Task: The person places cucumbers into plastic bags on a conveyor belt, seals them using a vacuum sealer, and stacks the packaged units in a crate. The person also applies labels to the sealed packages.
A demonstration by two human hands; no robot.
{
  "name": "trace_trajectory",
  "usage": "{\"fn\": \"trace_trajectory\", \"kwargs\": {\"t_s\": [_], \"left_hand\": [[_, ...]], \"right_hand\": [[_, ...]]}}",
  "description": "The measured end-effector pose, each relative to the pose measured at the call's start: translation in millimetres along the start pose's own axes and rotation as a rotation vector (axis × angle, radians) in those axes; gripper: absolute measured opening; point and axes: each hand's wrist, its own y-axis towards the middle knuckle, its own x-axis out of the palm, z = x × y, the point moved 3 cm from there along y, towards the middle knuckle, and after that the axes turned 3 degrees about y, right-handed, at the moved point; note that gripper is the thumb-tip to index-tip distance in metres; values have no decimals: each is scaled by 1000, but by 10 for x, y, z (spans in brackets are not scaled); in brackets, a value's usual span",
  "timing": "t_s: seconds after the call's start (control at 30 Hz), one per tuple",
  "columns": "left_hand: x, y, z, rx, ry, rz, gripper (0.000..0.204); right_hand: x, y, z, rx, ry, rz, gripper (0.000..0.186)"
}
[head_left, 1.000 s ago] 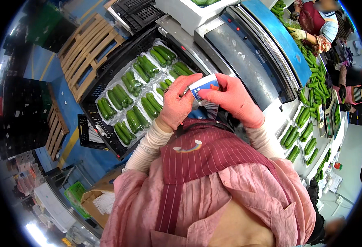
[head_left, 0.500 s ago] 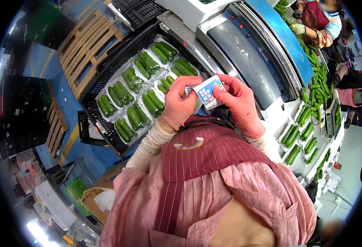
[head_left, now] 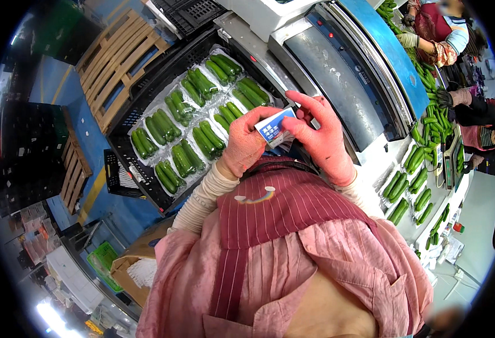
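Observation:
A small stack of blue-and-white printed labels (head_left: 274, 127) is pinched in my gloved left hand (head_left: 244, 143), above the near right corner of the crate. My right hand (head_left: 325, 135), in a matching pink glove, has its thumb against the stack's right edge. Its index finger is lifted and apart from the thumb, while the other fingers are partly hidden behind. Just left of my hands, wrapped packs of cucumbers (head_left: 207, 141) lie in rows in a black plastic crate (head_left: 119, 121). Each pack holds several green cucumbers under clear film.
A wrapping machine (head_left: 343, 73) with a metal top stands ahead. At right, loose cucumbers (head_left: 436, 112) and trayed cucumbers (head_left: 397, 186) cover a white table near a scale (head_left: 450, 163). A co-worker's gloved hand (head_left: 408, 39) is far right. Wooden pallets (head_left: 118, 62) lie left.
My right index finger has lifted off the labels and spread away from the thumb. The stack has tilted and shifted slightly left in my left hand.

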Motion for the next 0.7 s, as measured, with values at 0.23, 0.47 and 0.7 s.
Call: {"fn": "trace_trajectory", "kwargs": {"t_s": [0.23, 0.47, 0.7], "left_hand": [[-40, -3, -61, -43, 11, 68, 27], [-181, 3, -140, -81, 97, 182, 28], [-406, 29, -331, -175, -136, 302, 19]], "right_hand": [[46, 118, -27, 98, 204, -178, 37], [215, 227, 68, 291, 450, -181, 23], [435, 422, 209, -58, 137, -96, 14]]}}
